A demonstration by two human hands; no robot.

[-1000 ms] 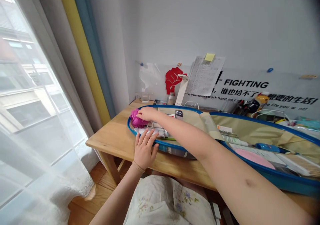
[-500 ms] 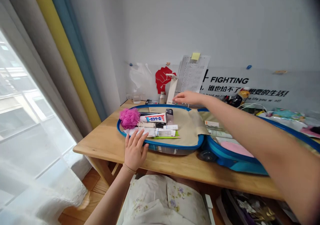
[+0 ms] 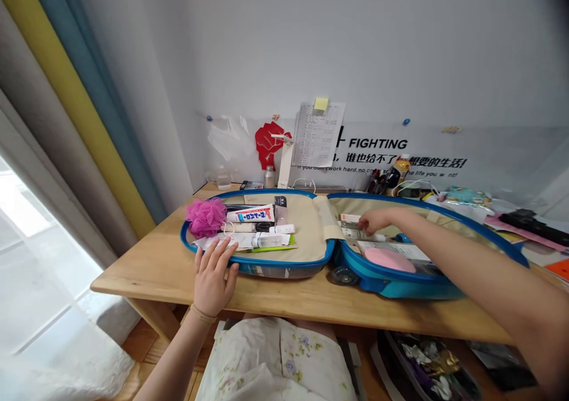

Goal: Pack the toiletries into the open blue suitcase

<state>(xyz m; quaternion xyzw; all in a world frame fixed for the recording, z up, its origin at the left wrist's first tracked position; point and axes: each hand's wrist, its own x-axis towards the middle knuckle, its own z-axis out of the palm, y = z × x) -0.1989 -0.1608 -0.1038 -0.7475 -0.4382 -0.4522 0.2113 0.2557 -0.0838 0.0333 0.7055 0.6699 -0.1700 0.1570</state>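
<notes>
An open blue suitcase [image 3: 306, 263] lies on the wooden desk. My left hand [image 3: 216, 279] rests with fingers spread on the front rim of its left half, holding nothing. Close to it in that half lie a pink bath puff [image 3: 207, 217], a toothpaste tube [image 3: 251, 214], a white tube [image 3: 271, 240] and other slim items. My right hand [image 3: 377, 219] reaches into the right half, fingers bent down and a little apart. Its fingertips are at a clear tube [image 3: 353, 233] and a small white-and-orange box [image 3: 349, 218]; whether they touch is unclear. Nearer me lies a pink oval item [image 3: 389, 260].
Behind the suitcase stand a white lamp [image 3: 285, 164], a small bottle [image 3: 269, 177] and a yellow-capped bottle [image 3: 401, 166]. Papers [image 3: 317, 134] hang on the wall. A bin [image 3: 427, 359] with crumpled wrappers is under the desk; curtains [image 3: 89, 110] hang at left.
My right hand has come from behind the suitcase's left half, by the lamp, down into the right half. My left hand stays at the front rim. The view has turned rightward.
</notes>
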